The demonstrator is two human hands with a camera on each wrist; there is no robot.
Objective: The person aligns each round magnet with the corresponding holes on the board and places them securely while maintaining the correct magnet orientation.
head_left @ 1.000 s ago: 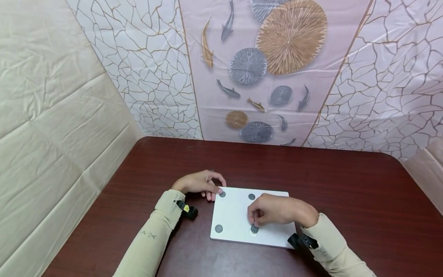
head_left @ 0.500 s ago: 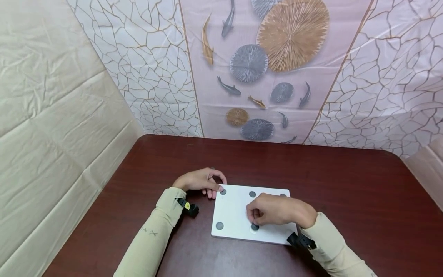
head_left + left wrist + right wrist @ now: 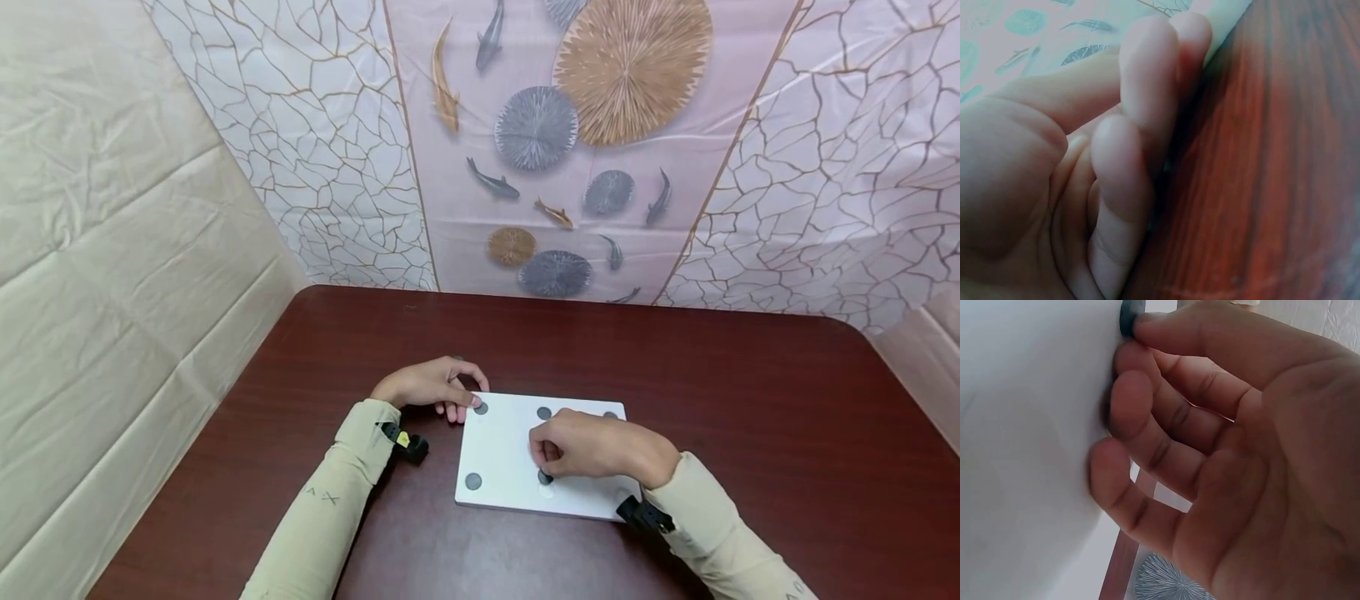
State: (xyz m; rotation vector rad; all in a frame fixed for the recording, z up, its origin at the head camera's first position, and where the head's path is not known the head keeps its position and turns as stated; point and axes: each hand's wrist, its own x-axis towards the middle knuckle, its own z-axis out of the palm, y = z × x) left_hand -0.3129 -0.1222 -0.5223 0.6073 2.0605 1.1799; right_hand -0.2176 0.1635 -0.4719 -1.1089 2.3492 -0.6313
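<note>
A white rectangular board [image 3: 498,450] lies on the table, bearing several grey round pads, such as the near-left pad [image 3: 473,482] and the far-middle pad [image 3: 543,413]. My left hand [image 3: 427,387] holds the board's far left corner, its thumb on top by the corner pad [image 3: 482,408] and other fingers beside the edge. Over the near middle, my right hand [image 3: 603,442] pinches a dark round pad [image 3: 545,477] between thumb and finger. A pale round mark [image 3: 546,492] shows just below that pad. In the right wrist view the pinched pad [image 3: 1127,320] stands edge-on at the thumb tip.
The dark red wooden table [image 3: 750,400] spreads around the board. A patterned cloth [image 3: 465,167] hangs behind its far edge, and a cream cloth [image 3: 135,250] hangs at the left. My right forearm covers part of the board's right side.
The pinched pad has shifted slightly away from me, baring more of the pale mark beneath it. My left hand stays at the corner. The whole head view has shifted a little.
</note>
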